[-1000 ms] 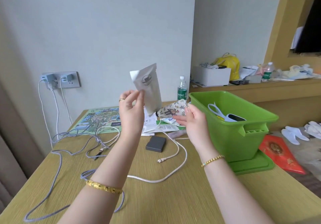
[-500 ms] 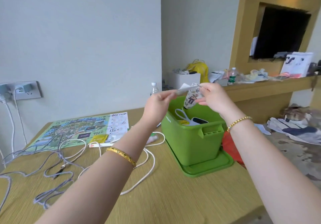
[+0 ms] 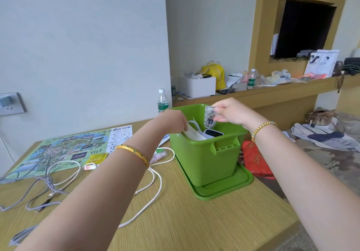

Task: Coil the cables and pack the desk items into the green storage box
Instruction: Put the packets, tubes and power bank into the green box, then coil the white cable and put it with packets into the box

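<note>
At desk centre, toward two o'clock: green storage box (image 3: 204, 159), seated on its own lid (image 3: 224, 187), open top. Inside: white pouch (image 3: 194, 134) slanted against the nine-o'clock wall, white scissors handles (image 3: 191, 124) and a dark-faced device (image 3: 213, 133) beside it. Left hand (image 3: 172, 122) at the box's ten-o'clock rim, fingers curled down over the pouch's upper edge; whether pinching or just letting go, cannot tell. Right hand (image 3: 231, 111) over the box's twelve-o'clock side, pinching a patterned tube (image 3: 210, 116) by its top, tube hanging above the contents, not yet lowered. Changed since a second ago: pouch and tube, then raised in front of the wall clear of the box, now carried across, pouch down inside, tube over the opening. Meaning for the task, as a judgement: two more desk items nearly packed, cable work untouched. Remaining on the desk (image 3: 175, 221), nine o'clock of the box: white cable (image 3: 155, 184) in loose loops, grey cable (image 3: 39, 184) tangled toward the wall socket (image 3: 11, 103), map sheet (image 3: 64, 149), yellow packet (image 3: 96, 158), pink tube (image 3: 160, 155). Beyond the box at eleven o'clock: water bottle (image 3: 162, 101). At three o'clock, off the desk edge: red packet (image 3: 255, 162).
</note>
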